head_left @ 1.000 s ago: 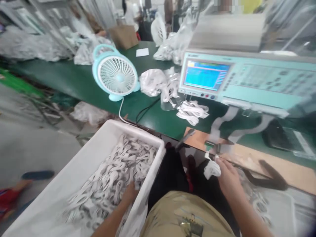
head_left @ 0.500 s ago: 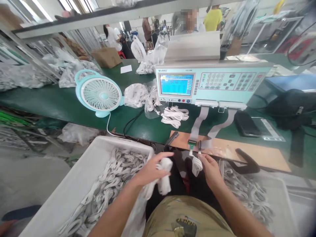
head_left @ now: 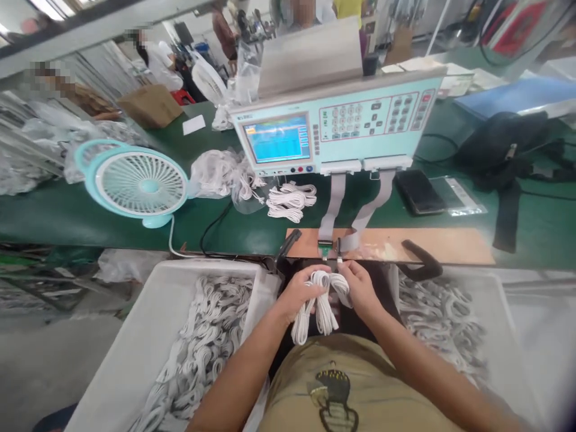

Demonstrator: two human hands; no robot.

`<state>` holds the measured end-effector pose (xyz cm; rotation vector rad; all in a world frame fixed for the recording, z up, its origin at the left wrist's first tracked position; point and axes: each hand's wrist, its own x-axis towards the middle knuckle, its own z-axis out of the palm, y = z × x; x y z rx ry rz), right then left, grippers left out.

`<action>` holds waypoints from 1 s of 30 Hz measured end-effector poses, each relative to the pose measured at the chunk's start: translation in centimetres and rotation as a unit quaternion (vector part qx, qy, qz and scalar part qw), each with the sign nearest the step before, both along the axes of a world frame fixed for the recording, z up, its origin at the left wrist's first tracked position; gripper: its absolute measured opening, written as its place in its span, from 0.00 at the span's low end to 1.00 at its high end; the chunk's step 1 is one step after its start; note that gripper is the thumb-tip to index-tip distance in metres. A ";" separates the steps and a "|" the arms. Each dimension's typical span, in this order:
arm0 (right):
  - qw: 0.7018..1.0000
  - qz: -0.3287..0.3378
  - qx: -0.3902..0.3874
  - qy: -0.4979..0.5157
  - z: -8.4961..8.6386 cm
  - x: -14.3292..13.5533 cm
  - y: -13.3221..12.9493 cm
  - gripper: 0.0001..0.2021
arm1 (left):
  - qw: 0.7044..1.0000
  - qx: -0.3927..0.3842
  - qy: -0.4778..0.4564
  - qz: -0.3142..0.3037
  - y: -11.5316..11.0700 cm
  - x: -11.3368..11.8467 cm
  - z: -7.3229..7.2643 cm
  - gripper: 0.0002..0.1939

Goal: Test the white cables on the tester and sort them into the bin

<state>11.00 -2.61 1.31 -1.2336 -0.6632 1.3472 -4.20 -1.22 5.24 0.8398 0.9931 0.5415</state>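
Note:
Several bundled white cables are gripped in my left hand, just below the table edge. My right hand pinches a white plug at the black connector by the wooden strip. From there another white cable coil hangs between my hands. The green connector board sits at the strip's front edge, close above my left hand's fingers. Grey ribbon cables run from these connectors up to the light-blue tester, whose screen is lit.
A white bin full of cable bundles stands at the left, another bin at the right. On the green table are a fan, coiled cables, a black phone and a black bag. A black clamp crosses the wooden strip.
My left hand has moved right with its cable bundles, up beside the connected coil. My right hand remains at the connector. The whole view has shifted and tilted.

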 end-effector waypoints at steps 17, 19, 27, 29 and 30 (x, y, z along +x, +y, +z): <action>0.900 -0.116 -0.063 -0.414 -2.4 17.9 -11.3 0.12 | 0.988 -0.147 -0.027 -0.039 -1.2 6.4 -2.2 0.26; 0.871 0.003 0.057 -0.488 -1.8 16.4 -11.3 0.11 | 0.979 -0.185 -0.057 -0.063 -0.9 6.9 -3.2 0.25; 0.794 0.205 0.336 -0.464 0.8 7.2 -7.9 0.04 | 0.962 -0.240 -0.096 -0.086 -1.8 6.8 -6.2 0.14; 0.800 0.201 0.354 -0.442 1.0 6.6 -7.3 0.04 | 0.959 -0.249 -0.108 -0.076 -2.2 6.5 -6.4 0.13; 0.803 0.207 0.358 -0.429 1.0 6.4 -7.2 0.04 | 0.959 -0.252 -0.114 -0.066 -2.3 6.3 -6.4 0.12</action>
